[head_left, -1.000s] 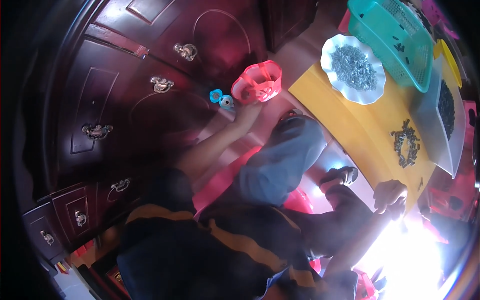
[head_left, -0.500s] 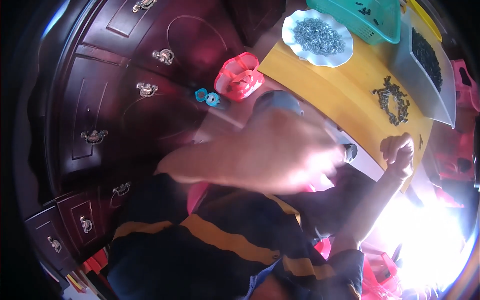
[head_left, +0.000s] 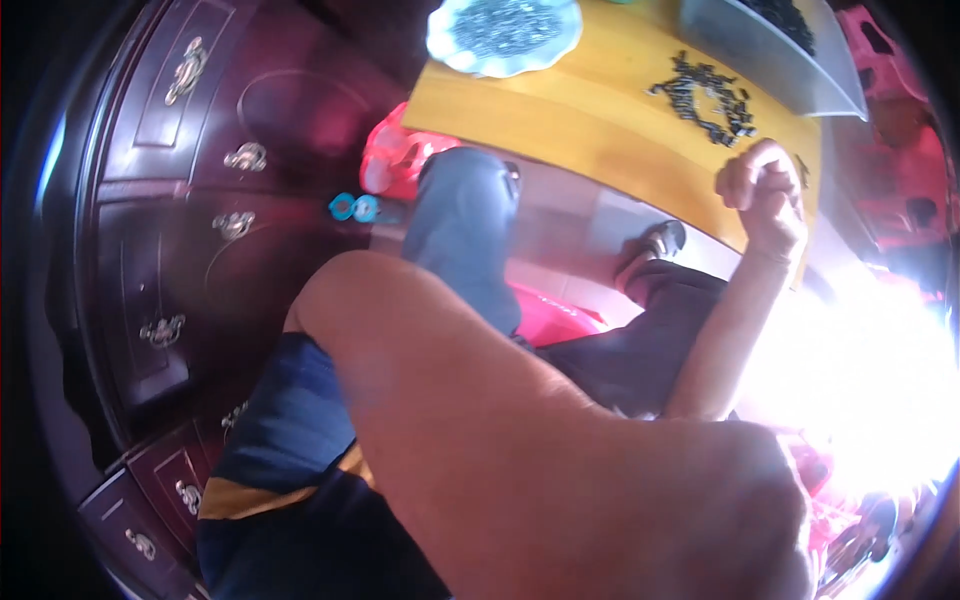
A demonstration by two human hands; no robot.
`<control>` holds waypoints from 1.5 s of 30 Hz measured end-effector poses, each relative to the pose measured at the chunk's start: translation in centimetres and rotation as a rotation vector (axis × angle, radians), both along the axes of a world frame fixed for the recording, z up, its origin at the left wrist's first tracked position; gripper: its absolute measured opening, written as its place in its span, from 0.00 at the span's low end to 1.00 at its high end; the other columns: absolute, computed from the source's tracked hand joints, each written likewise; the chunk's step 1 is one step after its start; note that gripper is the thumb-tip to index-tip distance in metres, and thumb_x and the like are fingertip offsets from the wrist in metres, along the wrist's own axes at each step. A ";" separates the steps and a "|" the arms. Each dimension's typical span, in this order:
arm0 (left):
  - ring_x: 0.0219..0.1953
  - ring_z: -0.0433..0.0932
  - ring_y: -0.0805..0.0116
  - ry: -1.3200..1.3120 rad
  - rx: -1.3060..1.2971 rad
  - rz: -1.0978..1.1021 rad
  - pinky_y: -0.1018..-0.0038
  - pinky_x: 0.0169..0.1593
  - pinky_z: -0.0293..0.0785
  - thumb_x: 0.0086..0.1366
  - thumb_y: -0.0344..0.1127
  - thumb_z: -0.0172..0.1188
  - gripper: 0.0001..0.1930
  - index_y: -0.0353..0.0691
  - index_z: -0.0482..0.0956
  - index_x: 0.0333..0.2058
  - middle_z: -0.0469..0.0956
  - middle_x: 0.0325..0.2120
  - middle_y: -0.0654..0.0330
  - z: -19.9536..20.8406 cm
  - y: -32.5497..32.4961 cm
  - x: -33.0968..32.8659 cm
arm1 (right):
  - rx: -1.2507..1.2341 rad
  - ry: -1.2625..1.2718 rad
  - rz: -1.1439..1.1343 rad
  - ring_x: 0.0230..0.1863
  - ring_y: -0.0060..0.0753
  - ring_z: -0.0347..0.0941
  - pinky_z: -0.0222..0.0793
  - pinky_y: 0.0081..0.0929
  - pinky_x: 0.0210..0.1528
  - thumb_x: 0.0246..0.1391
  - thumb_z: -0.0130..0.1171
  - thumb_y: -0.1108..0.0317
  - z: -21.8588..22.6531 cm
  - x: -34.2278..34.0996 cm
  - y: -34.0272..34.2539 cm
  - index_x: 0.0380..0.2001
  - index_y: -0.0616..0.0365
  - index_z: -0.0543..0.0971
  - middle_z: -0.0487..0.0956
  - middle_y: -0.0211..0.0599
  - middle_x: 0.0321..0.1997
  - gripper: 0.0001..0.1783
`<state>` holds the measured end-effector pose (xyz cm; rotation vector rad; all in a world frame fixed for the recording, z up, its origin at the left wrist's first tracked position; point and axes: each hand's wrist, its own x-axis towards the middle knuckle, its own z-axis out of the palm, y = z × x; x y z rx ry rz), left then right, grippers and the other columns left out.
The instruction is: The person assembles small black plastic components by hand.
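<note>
My left arm crosses the view from left to right, very close. My left hand (head_left: 715, 505) is large and blurred at the lower right, back toward me, with its fingers hidden. Over the right end of the yellow table (head_left: 600, 120), my right hand (head_left: 765, 195) is closed with curled fingers; whatever it may hold is hidden. Just beyond it lies a loose ring of small dark metallic pieces (head_left: 705, 98). A white wavy-rimmed plate (head_left: 553, 62) at the far left of the table carries a heap of small shiny pieces.
A translucent bin (head_left: 745, 75) of dark pieces stands at the table's far right. Dark red drawers (head_left: 150, 220) line the left. A red bag (head_left: 385, 165) and small blue round container (head_left: 353, 207) sit beside them. Bright glare covers the lower right.
My left arm has swung right and down across my body, nearer the camera. The view has shifted, so the table appears higher and farther left. My right hand stays closed at the table's right end.
</note>
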<state>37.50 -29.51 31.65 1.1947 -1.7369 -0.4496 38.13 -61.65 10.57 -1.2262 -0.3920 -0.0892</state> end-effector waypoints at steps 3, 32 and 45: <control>0.22 0.75 0.71 0.016 0.028 -0.030 0.73 0.23 0.69 0.50 0.42 0.64 0.21 0.42 0.83 0.44 0.74 0.23 0.66 0.6 -1.2 0.9 | 0.114 -0.012 0.027 0.35 0.31 0.75 0.69 0.30 0.42 0.57 0.69 0.52 -0.3 0.8 1.2 0.54 0.68 0.73 0.79 0.36 0.32 0.33; 0.33 0.83 0.54 -0.292 0.250 1.011 0.60 0.37 0.79 0.60 0.34 0.66 0.07 0.42 0.84 0.37 0.82 0.30 0.58 -22.9 -11.3 17.1 | -0.794 0.499 -1.045 0.27 0.27 0.79 0.75 0.28 0.36 0.53 0.65 0.59 0.6 1.2 0.5 0.35 0.56 0.86 0.84 0.33 0.25 0.13; 0.36 0.81 0.49 -0.358 0.197 0.948 0.58 0.37 0.77 0.68 0.33 0.59 0.05 0.40 0.77 0.34 0.81 0.33 0.54 -24.0 -10.9 18.1 | -1.072 0.511 -1.058 0.27 0.32 0.79 0.73 0.31 0.35 0.55 0.64 0.59 -0.4 1.4 0.5 0.34 0.53 0.85 0.82 0.32 0.27 0.10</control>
